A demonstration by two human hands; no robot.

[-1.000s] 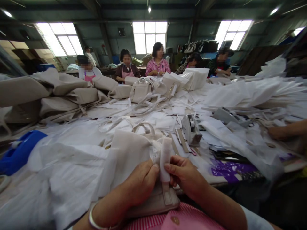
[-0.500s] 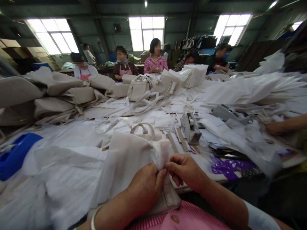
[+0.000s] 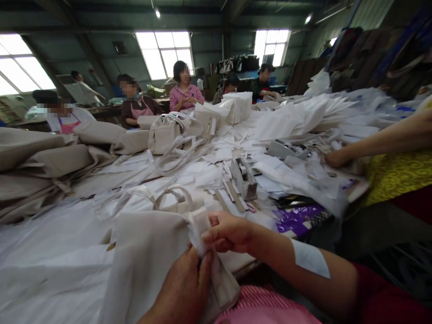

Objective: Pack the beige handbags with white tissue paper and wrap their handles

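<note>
A light beige handbag (image 3: 225, 288) lies tilted against my lap at the table's edge, with a white wrapping sheet (image 3: 145, 252) over its side. Its looped handle (image 3: 175, 191) sticks up at the far end. My left hand (image 3: 189, 279) is closed at the bag's side, thumb pressing on the lower part of a white foam strip (image 3: 200, 225). Higher on that strip, my right hand (image 3: 226, 231) pinches it between thumb and fingers. The strip stands along the bag's side edge; what lies under my left fingers is hidden.
Beyond the bag stands a grey tape dispenser (image 3: 243, 180), another dispenser (image 3: 286, 148) behind it. Beige bags (image 3: 64, 162) are heaped at left, white sheets (image 3: 290, 117) at back right. A co-worker's arm (image 3: 378, 135) reaches in from the right; several people sit across the table.
My view has turned to the right, so the scene sits further left. My right hand has shifted higher along the foam strip, its fingers now over the strip's face.
</note>
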